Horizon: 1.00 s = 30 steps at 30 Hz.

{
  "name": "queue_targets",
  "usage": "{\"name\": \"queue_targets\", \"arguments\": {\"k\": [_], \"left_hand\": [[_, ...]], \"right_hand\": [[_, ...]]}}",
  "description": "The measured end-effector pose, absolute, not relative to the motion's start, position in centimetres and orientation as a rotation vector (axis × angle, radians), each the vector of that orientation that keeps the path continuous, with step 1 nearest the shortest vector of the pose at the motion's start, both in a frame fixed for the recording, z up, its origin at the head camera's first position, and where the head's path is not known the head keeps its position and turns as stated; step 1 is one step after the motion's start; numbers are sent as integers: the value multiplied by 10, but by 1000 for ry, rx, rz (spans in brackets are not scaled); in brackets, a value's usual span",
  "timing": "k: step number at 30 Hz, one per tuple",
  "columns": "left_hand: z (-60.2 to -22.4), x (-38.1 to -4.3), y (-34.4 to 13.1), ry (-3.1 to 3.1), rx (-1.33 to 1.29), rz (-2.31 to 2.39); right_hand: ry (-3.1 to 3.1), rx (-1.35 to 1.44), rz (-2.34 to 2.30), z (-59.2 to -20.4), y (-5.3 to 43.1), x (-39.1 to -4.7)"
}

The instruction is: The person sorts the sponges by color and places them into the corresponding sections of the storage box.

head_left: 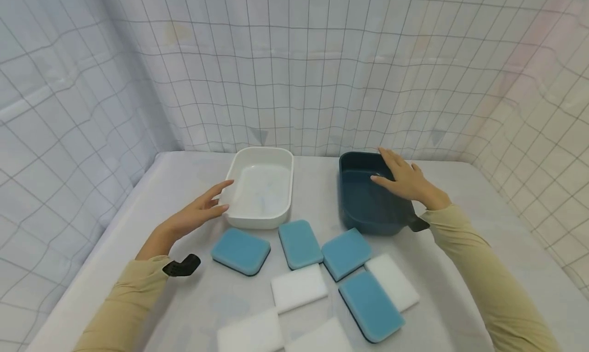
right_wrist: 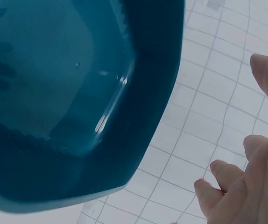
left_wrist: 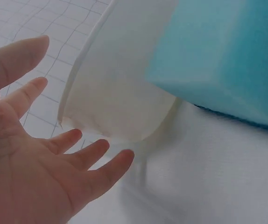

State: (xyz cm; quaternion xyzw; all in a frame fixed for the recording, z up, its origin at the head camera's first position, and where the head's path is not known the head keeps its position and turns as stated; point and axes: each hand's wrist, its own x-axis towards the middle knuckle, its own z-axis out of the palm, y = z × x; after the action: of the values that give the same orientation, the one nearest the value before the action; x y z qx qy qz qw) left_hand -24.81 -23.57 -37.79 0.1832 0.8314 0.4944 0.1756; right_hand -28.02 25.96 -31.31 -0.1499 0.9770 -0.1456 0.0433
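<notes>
Landmark: white tub (head_left: 257, 223). Left hand (head_left: 198, 216) at its left rim, fingers spread, thumb apart, holding nothing; contact with rim: cannot tell. First blue sponge (head_left: 241, 250) just in front of the tub, toward the person. First white block (head_left: 252, 333) well in front, cut by the frame edge. Second white block (head_left: 299, 287) front-right of the tub; second blue sponge (head_left: 300, 243) just off its front-right corner. Third white block (head_left: 319, 336) well out front-right, also cut off. Third blue sponge (head_left: 347, 252) further right and forward. Dark blue tub (head_left: 368, 204) to the right, well apart from the white one. Fourth blue sponge (head_left: 371, 305) far front-right, fourth white block (head_left: 392, 281) beside it. Right hand (head_left: 405, 181) furthest right, over the dark tub's right side, fingers spread, nothing gripped; contact unclear.

Step in hand, my read: hands are positioned at the two tubs, all eight pieces outside the tubs on the table. Next move calls for curling fingers on the rims if tubs get adjusted, or lowering toward the sponges if those get picked.
</notes>
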Motion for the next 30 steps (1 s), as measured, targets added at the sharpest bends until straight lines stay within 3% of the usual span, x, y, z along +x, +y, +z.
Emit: {"name": "queue_targets", "arguments": {"k": [13,30], "left_hand": [[-409,-249,-238,2163,474,1779],[-416,-251,-241,2083,487,1874]], "right_hand": [[3000,-537,-441,-309,269,-264],[3121,-649,-384,-311,265,-237]]}}
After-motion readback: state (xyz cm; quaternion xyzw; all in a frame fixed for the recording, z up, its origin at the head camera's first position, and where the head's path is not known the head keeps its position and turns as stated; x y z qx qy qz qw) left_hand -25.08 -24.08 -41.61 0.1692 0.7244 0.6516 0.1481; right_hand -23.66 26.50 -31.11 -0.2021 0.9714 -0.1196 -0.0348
